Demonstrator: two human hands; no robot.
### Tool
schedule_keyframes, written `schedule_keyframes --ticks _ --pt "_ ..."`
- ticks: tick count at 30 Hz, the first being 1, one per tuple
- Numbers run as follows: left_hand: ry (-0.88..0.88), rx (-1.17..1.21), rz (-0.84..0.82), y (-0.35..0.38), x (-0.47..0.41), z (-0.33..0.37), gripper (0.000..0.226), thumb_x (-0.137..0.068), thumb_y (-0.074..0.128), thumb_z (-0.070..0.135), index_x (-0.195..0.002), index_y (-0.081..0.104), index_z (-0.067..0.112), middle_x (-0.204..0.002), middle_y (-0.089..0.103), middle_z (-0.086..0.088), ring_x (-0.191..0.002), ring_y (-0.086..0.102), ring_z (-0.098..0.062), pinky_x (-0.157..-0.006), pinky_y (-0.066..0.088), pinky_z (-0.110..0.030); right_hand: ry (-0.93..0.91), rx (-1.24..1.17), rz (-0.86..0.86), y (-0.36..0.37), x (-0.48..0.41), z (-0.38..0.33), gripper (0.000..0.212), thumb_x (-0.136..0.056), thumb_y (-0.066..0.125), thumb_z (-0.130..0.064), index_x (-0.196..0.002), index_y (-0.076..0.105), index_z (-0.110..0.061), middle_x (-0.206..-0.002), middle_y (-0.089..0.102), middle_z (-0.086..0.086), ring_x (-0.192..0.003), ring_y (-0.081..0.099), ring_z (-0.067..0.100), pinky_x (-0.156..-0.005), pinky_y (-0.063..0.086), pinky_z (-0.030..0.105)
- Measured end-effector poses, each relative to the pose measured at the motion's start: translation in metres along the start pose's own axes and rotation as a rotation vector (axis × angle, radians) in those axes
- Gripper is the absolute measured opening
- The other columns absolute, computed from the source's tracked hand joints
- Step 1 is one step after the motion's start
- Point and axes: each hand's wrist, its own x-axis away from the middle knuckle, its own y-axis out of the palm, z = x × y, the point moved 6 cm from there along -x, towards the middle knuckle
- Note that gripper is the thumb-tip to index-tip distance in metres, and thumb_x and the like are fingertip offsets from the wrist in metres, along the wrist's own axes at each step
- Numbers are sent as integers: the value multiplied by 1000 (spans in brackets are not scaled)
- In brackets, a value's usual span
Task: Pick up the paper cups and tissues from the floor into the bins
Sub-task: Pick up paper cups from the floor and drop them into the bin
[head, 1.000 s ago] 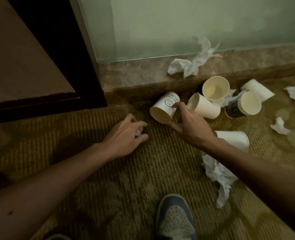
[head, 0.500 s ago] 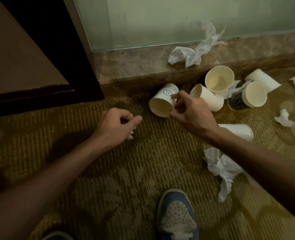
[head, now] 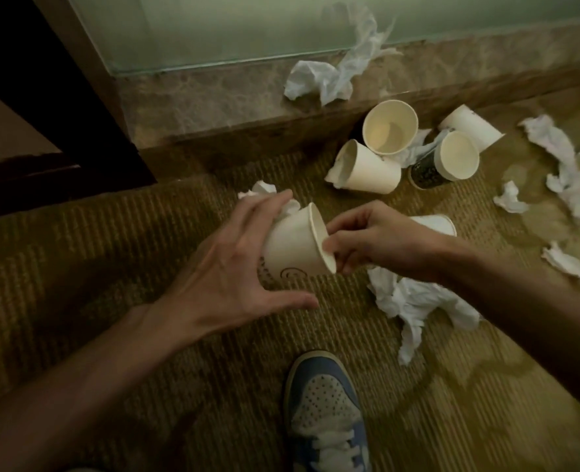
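The right hand point(head: 370, 241) pinches the rim of a white paper cup with a smiley print point(head: 295, 247), thumb and fingers curled over the lip. The cup is held on its side above the patterned carpet point(head: 118, 267), its mouth turned toward the right hand. The left hand point(head: 227, 267) is spread wide with straight fingers, the index finger lying along the cup's upper wall and the thumb stretched out beneath it. A small crumpled tissue point(head: 259, 190) shows just behind those fingers; whether they hold it cannot be told. Another cup point(head: 436, 223) lies partly hidden behind the right hand, and a large crumpled tissue point(head: 414, 301) lies on the carpet under that wrist. Further back, by the marble ledge point(head: 213, 110), a cream cup point(head: 367, 172) lies on its side near an open cup point(head: 389, 127) and a dark-printed cup point(head: 445, 161). A blue-and-white shoe point(head: 322, 403) stands below.
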Motion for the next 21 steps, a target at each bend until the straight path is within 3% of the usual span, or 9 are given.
schedule_keyframes --ticks 5,8,10,13,15,17,19,21 --pt "5 11 -29 15 3 15 109 -59 70 70 -147 37 14 -131 54 -3 -106 53 -9 -82 48 -27 20 -15 -66 12 13 26 16 -92 61 -12 -102 73 -8 -88 73 8 -72 66 10 -64 52 17" --pt "-34 67 -51 20 5 16 102 -61 71 65 -146 40 17 -130 57 1 -102 58 -10 -77 53 -28 15 -25 -56 7 24 29 17 -94 59 -19 -101 74 -14 -87 73 5 -75 67 12 -64 52 18" --pt "-91 135 -62 23 6 16 97 -61 72 65 -143 42 25 -125 57 10 -98 58 -3 -75 50 -20 -20 69 72 -13 32 29 17 -93 59 -27 -100 73 -21 -89 73 -2 -76 67 8 -61 52 17" --pt "-196 270 -76 29 5 13 91 -54 73 70 -134 43 39 -108 56 23 -93 57 6 -61 50 -12 -164 486 499 -61 54 27 15 -89 61 -33 -104 65 -34 -95 69 -11 -86 62 3 -66 47 15" --pt "-291 388 -82 33 3 8 87 -50 72 74 -126 46 42 -102 59 22 -94 57 10 -60 51 -10 -145 761 648 -84 65 36 35 -83 68 -37 -116 59 -33 -114 62 -6 -104 54 12 -81 43 26" --pt "-377 501 -95 38 2 4 82 -47 77 74 -118 53 41 -97 63 17 -89 61 6 -61 54 -13 -3 896 628 -99 65 58 63 -76 76 -40 -132 52 -25 -134 52 4 -124 43 23 -98 39 40" --pt "-460 624 -103 42 0 1 73 -44 81 72 -107 58 41 -93 67 16 -83 66 0 -60 56 -19 89 889 558 -105 60 77 79 -73 80 -41 -140 43 -22 -143 43 6 -130 38 26 -104 35 44" --pt "-519 729 -99 46 -1 -2 69 -42 82 70 -99 61 37 -90 69 19 -79 68 -2 -56 54 -18 68 808 531 -105 54 89 80 -73 82 -34 -141 41 -22 -142 42 6 -128 41 25 -103 35 41"
